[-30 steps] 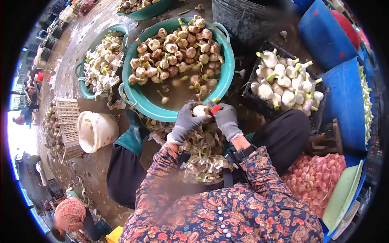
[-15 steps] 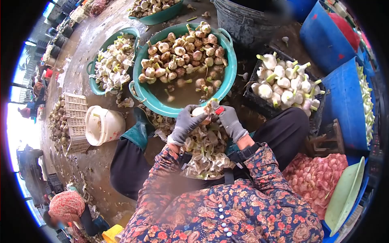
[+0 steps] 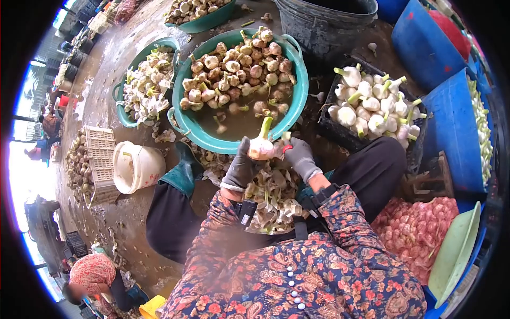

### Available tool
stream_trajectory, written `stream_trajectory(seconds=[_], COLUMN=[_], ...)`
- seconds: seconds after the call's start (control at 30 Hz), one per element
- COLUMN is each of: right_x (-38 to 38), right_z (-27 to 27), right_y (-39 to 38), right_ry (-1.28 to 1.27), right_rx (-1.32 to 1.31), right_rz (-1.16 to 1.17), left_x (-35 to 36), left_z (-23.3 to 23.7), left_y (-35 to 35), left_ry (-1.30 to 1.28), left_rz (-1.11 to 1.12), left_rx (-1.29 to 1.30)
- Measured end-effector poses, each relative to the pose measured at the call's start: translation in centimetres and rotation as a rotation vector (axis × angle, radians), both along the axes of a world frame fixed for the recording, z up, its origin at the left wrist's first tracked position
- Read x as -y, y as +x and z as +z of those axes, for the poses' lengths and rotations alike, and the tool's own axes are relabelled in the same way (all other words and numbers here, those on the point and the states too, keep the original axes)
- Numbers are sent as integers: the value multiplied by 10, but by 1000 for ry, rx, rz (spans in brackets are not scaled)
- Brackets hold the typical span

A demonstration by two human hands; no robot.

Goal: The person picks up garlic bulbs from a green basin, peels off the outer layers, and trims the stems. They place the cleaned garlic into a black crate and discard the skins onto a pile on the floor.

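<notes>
1. The left hand point(image 3: 237, 169) grips a garlic bulb point(image 3: 261, 149), stem up, near the green tub point(image 3: 302, 85).
2. The right hand point(image 3: 302, 158) pinches loose skin point(image 3: 279, 147) (something red shows there).
3. Peeling seems underway; pulling calls for steady support.

My view comes through a round fisheye that falls to black at the corners and bends things toward the rim, with a blue-violet fringe along the left edge, where daylight pours in and burns the opening out to flat white. I get even, fairly bright, soft light in the middle, with a pale sheen on the wet floor point(image 3: 135, 40) and deeper shade under the black crate point(image 3: 340, 133). The tub point(image 3: 239, 146) reads sharp to me, while a hazy smudge softens the patterned sleeve point(image 3: 212, 234) at lower centre.
</notes>
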State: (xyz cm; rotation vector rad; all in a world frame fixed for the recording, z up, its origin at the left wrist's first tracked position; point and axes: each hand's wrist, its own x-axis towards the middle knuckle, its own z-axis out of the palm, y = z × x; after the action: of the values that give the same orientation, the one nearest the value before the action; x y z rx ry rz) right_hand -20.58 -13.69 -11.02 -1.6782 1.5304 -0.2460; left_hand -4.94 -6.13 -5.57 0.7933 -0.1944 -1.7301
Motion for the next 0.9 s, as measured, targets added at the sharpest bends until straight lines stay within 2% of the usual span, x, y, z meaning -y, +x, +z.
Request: stream_trajectory(seconds=[0.07,0.13,0.2,0.27,0.3,0.37,0.4,0.47,0.5,0.53,0.6,0.67,0.73,0.77,0.8,0.87,0.9], right_x=[-1,1,2,0,-4,-5,-5,-6,-5,-4,-3,-6,-2,-4,-6,-7,-1], right_z=[2,12,27,51,63,55,49,31,22,20,15,18,22,50,53,58,-8], right_y=[-6,-4,0,0,2,4,5,2,0,-1,-3,6,13,-2,0,12,14], right_ry=[34,113,147,145,118,32,-56,-122,-189,-191,619,616,853,1202,1204,1025,988], right_rx=[-48,333,290,261,249,229,208,257,306,305,882,936,878,1091,1087,1178,1222], right_rz=[42,2,-57,29,-2,42,87,142,195,194,-112,-173,-440,-285,-290,-408,-379], left_x=[1,4,7,7,7,5,3,4,0,-3,-7,-5,-1,1,3,9,10], left_z=[14,-2,-10,-3,-3,-9,-12,-12,-8,-12,-30,-29,-24,-22,-21,-17,-22], left_y=[-4,5,9,4,4,5,7,11,14,15,18,14,2,-2,-2,-1,0], left_ry=[15,3,-19,51,54,12,18,111,74,73,-58,-46,-155,-33,-30,-188,-155], left_rz=[-21,-5,-122,-109,-155,-184,-181,-232,-241,-241,-163,-193,-91,-114,-115,-171,-105], left_rx=[112,150,785,815,952,1169,1168,783,683,683,301,281,407,647,643,1213,1338])
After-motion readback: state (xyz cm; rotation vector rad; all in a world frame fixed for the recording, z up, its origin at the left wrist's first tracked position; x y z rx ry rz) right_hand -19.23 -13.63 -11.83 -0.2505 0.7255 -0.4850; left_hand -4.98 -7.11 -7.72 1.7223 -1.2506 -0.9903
